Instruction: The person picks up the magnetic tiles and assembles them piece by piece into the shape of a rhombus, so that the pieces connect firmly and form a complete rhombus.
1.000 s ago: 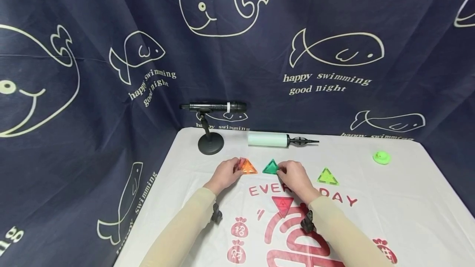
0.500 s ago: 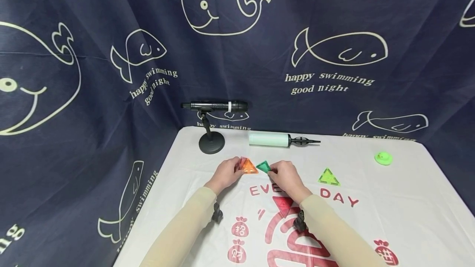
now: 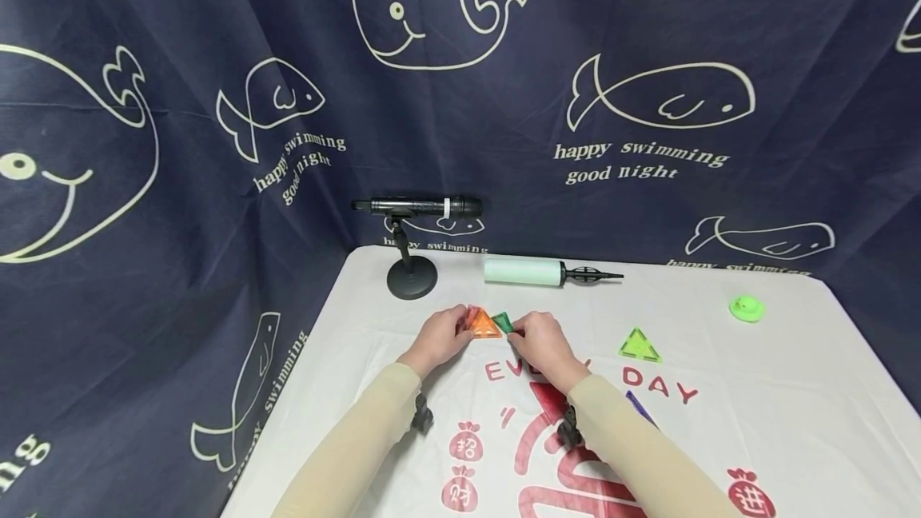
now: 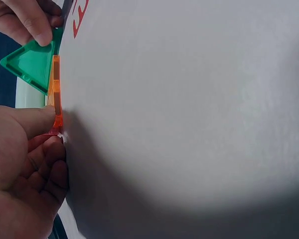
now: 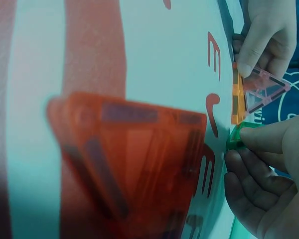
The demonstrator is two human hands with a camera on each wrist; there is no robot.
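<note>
My left hand (image 3: 440, 338) pinches an orange triangular magnetic tile (image 3: 485, 328) and a pink triangular tile (image 5: 264, 90) behind it, both standing up from the table and meeting at an edge. To their right, my right hand (image 3: 544, 344) pinches a green triangular tile (image 3: 501, 322) between thumb and fingers. The green tile (image 4: 32, 64) stands at an angle against the orange one's right side; whether the edges are fully joined I cannot tell. A red triangular tile (image 3: 548, 400) lies by my right wrist, partly hidden by it.
A yellow-green triangular tile (image 3: 639, 345) lies to the right. A purple piece (image 3: 640, 408) shows beside the right sleeve. Behind stand a microphone (image 3: 417, 207) on a stand and a pale green hand pump (image 3: 524, 272). A small green duck-like toy (image 3: 747, 308) sits far right.
My right hand has moved left with the green tile, turning it and bringing it up to the orange tile. The left hand stays in place. The purple piece has come into sight.
</note>
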